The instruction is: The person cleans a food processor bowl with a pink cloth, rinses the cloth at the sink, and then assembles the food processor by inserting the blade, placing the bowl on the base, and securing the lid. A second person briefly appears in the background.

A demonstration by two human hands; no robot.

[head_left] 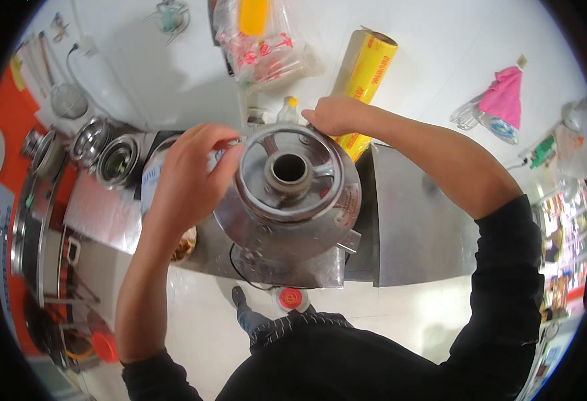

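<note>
In front of me stands a round steel machine [267, 234] with a sloping, domed body. A metal ring [291, 215] with spokes crowns it, around an upright central tube [288, 192]. My left hand [196, 164] is beside the ring's left rim, thumb and fingers bent but apart, with nothing visible between them; whether it touches the rim I cannot tell. At the far side, my right hand [335, 116] is closed just beyond the ring, and what its fingers grip is hidden. A clear bottle [287, 115] with a yellow cap is left of that hand.
A yellow roll [372, 67] leans at the wall behind my right hand. Plastic bags [267, 57] hang nearby. Steel counter [427, 227] lies to the right. Metal bowls [118, 160] sit at the left. Below the machine are a black cord [240, 273] and a red-topped container [291, 299].
</note>
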